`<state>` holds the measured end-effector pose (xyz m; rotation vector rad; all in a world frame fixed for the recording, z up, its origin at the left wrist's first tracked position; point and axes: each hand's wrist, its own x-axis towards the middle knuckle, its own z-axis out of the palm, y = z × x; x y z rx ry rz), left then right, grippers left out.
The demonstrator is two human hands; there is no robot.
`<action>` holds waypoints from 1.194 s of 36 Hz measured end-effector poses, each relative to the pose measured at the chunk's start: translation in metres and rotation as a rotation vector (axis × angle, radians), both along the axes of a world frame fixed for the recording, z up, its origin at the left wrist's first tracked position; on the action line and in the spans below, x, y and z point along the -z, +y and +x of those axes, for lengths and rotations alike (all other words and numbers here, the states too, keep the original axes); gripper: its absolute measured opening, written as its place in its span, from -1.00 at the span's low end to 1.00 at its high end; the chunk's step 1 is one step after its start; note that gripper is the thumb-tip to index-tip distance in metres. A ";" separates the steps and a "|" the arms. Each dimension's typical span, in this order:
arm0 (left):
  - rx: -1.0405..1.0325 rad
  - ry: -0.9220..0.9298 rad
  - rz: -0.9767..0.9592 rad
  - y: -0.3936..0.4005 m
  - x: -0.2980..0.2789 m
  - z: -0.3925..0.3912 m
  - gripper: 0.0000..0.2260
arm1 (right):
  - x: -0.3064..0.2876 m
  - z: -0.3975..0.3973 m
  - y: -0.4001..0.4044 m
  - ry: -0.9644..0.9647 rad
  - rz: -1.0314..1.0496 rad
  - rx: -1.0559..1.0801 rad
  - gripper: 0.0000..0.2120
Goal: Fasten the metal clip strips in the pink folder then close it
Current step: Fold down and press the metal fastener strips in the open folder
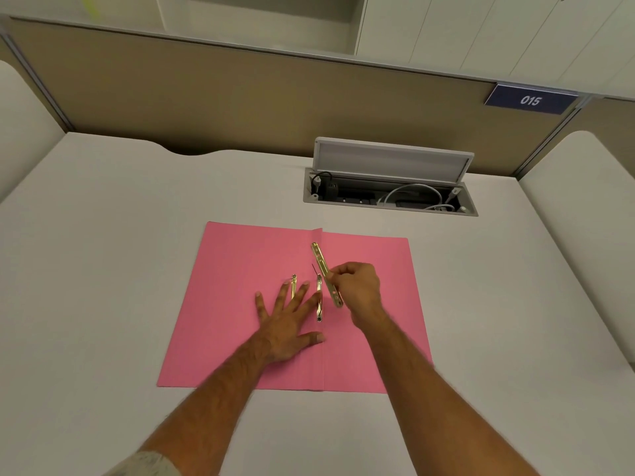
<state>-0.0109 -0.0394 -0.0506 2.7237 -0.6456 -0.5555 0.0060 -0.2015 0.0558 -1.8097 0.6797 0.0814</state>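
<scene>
The pink folder (233, 304) lies open and flat on the white desk. My left hand (288, 324) rests flat on its left half beside the centre fold, fingers spread. One gold metal prong (294, 286) shows between my fingers. A second prong (319, 300) lies along the fold by my index finger. My right hand (357, 286) pinches a long gold clip bar (324, 269), held tilted just above the fold next to the prongs.
An open cable box (388, 197) with its lid up and white and black cables inside sits in the desk behind the folder. A beige partition (240, 97) with a blue "015" plate (531, 99) closes the back. White side panels flank the desk.
</scene>
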 end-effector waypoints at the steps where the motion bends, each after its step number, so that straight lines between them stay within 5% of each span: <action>1: -0.001 0.002 0.000 0.000 0.000 0.000 -0.23 | -0.002 0.000 0.002 0.006 0.004 -0.010 -0.81; 17: 0.002 0.007 0.021 -0.002 -0.002 0.000 -0.19 | -0.001 0.000 0.009 0.057 -0.046 -0.038 -0.72; 29: 0.001 0.012 0.008 -0.001 -0.002 0.000 -0.21 | 0.004 0.002 0.006 0.106 -0.035 -0.038 -0.85; 43: -0.017 0.015 -0.086 0.003 -0.003 -0.003 -0.27 | 0.012 -0.005 0.000 0.210 0.221 0.027 -0.89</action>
